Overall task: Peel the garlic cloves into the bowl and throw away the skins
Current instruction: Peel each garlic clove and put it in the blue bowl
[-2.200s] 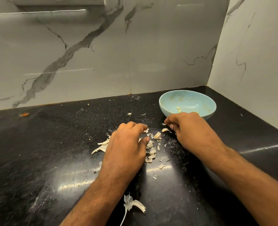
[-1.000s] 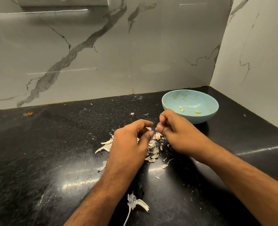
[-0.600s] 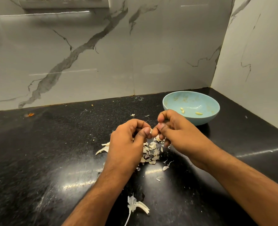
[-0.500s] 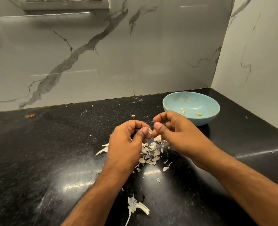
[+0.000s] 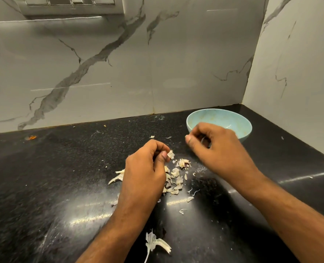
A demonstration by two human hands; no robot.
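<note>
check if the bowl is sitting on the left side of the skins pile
No, the light blue bowl stands to the right of the skins pile, near the wall corner.

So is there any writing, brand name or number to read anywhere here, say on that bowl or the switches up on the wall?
None can be read.
Bowl: plain light blue, no print on the part in view.
Switch panel: no markings can be made out.
Countertop and wall tiles: only speckle and veining, no text.

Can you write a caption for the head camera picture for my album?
Left hand pinches a garlic skin over the skin pile; right hand curls by the blue bowl.
</note>
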